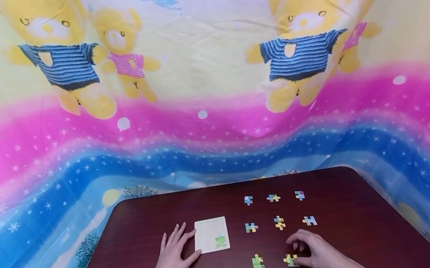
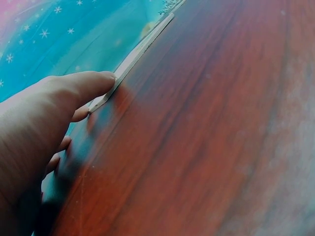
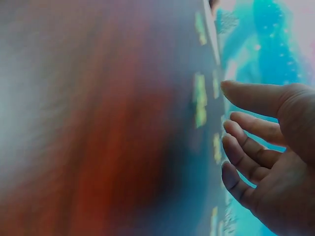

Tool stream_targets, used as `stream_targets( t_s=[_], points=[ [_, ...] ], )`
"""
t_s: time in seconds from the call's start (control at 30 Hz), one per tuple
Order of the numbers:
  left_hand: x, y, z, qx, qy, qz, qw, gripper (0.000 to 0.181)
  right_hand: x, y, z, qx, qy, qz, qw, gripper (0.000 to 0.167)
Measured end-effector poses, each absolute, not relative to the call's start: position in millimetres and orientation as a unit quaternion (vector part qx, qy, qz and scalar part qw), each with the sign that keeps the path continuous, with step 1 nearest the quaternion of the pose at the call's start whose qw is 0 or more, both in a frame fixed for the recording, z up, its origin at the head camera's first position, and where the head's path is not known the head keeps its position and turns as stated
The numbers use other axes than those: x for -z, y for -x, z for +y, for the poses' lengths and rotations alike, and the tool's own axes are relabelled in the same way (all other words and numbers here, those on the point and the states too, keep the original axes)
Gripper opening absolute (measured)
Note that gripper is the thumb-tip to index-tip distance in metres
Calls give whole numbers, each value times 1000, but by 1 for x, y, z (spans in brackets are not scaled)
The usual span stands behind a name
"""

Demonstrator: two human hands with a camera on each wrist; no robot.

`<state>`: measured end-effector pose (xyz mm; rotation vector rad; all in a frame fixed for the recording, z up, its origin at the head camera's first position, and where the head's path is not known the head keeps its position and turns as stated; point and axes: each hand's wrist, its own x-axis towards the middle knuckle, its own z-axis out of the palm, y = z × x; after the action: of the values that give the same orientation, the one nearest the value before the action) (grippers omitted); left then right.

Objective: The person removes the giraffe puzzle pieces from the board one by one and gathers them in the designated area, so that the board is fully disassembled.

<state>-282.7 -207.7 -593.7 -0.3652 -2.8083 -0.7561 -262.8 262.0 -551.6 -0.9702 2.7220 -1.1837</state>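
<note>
A pale square puzzle board (image 1: pixel 205 231) lies at the middle left of the table, with one green piece (image 1: pixel 220 241) in its lower right corner. My left hand (image 1: pixel 176 256) has its fingers spread, the thumb (image 2: pixel 93 87) and index finger touching the board's left edge. Over the front right, my right hand (image 1: pixel 315 252) hovers with loosely bent fingers beside a green and yellow puzzle piece (image 1: pixel 290 260). The thumb (image 3: pixel 256 96) and fingertips stand apart in the right wrist view, nothing between them. Another green piece (image 1: pixel 258 262) lies left of that one.
Several blue and yellow pieces lie in rows behind, such as a middle one (image 1: pixel 280 222) and a far right one (image 1: pixel 299 195). The dark brown table (image 1: pixel 160 214) has rounded back corners. A printed bear cloth (image 1: pixel 206 122) hangs around its far sides.
</note>
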Motion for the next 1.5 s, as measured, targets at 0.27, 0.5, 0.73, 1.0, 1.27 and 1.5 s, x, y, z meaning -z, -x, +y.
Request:
stream_targets(
  t_s=[0.27,0.5,0.73,1.0,1.27,1.5],
  points=[
    [594,282,-208,258,121,-953,98,64,527,281,220,407,298,862,47,36],
    [596,284,-209,261,120,-953,99,63,530,309,168,393,323,860,48,41],
    [597,281,-208,259,123,-951,113,61,542,328,126,399,352,845,50,40],
    [597,281,-208,255,126,-951,122,61,570,347,92,368,397,841,10,39],
    [596,282,-208,254,129,-950,124,62,578,348,75,297,394,870,-3,40],
    [596,282,-208,253,125,-952,115,61,557,330,65,277,339,899,4,39]
  ],
)
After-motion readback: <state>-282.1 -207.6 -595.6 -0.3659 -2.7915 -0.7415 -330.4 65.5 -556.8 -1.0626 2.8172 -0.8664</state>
